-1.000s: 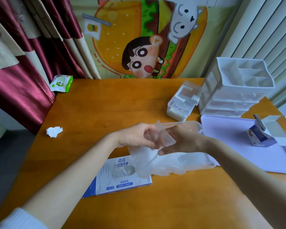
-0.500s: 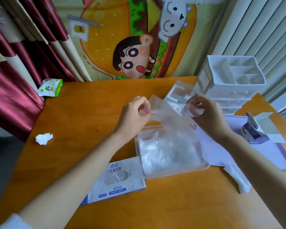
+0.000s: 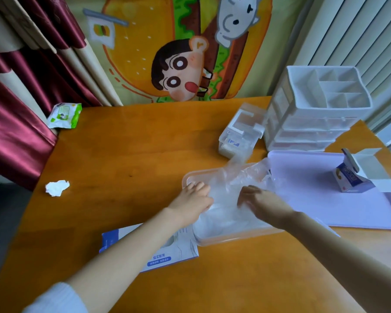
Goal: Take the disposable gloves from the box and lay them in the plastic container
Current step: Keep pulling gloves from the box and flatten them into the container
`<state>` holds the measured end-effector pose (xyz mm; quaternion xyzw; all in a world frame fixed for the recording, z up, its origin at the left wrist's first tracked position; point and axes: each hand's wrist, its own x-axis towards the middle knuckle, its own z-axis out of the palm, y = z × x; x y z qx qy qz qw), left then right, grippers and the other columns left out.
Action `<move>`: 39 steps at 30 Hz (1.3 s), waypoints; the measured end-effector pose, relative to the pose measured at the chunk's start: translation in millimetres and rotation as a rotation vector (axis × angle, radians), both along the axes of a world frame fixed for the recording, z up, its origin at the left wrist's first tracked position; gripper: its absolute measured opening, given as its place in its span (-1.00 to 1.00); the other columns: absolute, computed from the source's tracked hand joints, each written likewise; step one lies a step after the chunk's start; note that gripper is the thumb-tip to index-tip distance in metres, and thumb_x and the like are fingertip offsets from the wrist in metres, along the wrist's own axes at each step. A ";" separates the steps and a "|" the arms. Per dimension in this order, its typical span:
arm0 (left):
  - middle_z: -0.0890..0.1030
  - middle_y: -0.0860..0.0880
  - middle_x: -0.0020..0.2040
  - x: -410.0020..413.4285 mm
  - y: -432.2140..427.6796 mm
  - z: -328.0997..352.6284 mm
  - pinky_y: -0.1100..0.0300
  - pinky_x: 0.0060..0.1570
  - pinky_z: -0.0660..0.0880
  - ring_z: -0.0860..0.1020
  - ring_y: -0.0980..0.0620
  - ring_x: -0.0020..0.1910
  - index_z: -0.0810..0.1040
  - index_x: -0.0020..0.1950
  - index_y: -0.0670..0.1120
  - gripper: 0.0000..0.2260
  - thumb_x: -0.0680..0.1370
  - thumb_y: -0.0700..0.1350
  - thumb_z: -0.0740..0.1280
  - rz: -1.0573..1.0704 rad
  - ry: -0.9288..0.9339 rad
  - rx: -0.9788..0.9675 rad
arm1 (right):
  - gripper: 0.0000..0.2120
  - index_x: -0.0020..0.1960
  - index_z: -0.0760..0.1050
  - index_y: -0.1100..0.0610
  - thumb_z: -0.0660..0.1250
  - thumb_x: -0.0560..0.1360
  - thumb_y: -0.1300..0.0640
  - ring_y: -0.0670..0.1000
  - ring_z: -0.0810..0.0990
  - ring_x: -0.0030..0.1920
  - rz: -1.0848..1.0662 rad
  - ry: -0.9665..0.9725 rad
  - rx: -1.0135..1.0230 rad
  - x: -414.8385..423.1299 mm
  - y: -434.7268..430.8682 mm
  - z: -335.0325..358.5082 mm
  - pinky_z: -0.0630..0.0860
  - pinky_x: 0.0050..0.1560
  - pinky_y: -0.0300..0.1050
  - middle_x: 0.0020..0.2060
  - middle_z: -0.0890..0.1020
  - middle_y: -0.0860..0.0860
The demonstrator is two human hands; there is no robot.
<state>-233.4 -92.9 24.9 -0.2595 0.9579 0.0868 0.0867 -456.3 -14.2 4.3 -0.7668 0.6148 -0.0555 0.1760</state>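
Crumpled clear gloves [image 3: 229, 201] inside plastic container [image 3: 235, 238]

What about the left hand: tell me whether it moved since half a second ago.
Yes. The left hand dropped from above the plastic container's far rim onto the gloves inside it.

A crumpled white paper tissue [image 3: 57, 188] was seen near the left edge of the orange wooden table [image 3: 133, 154], and a green-and-white pack of wipes [image 3: 64, 115] at its far left corner. A white plastic drawer organiser [image 3: 318, 114] was set far right, with a small clear lidded box [image 3: 239, 136] just beside it. An open blue-and-white carton [image 3: 352, 179] was stood on a flat lilac tray [image 3: 314, 199].
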 end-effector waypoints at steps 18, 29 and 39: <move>0.51 -0.11 0.20 -43.0 1.9 -25.2 0.10 0.07 0.34 0.48 -0.11 0.21 0.47 0.19 -0.14 -0.71 0.50 -0.37 0.23 0.134 -0.273 -0.046 | -0.63 0.31 0.46 -0.02 0.32 0.52 -0.03 -0.09 0.45 0.28 -0.109 -0.204 0.672 9.0 -24.8 12.9 0.31 0.36 -0.18 0.27 0.50 -0.13; 0.15 -0.23 0.44 -53.5 19.2 -64.2 -0.06 0.31 0.24 0.19 -0.25 0.41 0.14 0.48 -0.12 -0.46 0.58 -0.02 0.26 0.170 -0.507 0.042 | -0.55 -0.26 0.44 0.11 0.04 0.63 -0.13 0.03 0.58 -0.20 -0.177 0.453 0.145 40.0 -23.4 10.2 0.29 -0.38 -0.19 -0.30 0.55 0.01; 0.12 -0.23 0.45 -57.6 17.8 -70.4 -0.06 0.32 0.23 0.16 -0.25 0.42 0.08 0.51 -0.10 -0.35 0.53 0.06 0.30 0.154 -0.566 -0.025 | -0.62 0.30 0.35 0.14 0.32 0.53 0.10 0.09 0.48 0.19 -0.118 0.245 0.250 43.2 -36.2 -34.7 0.44 0.06 -0.08 0.22 0.43 0.07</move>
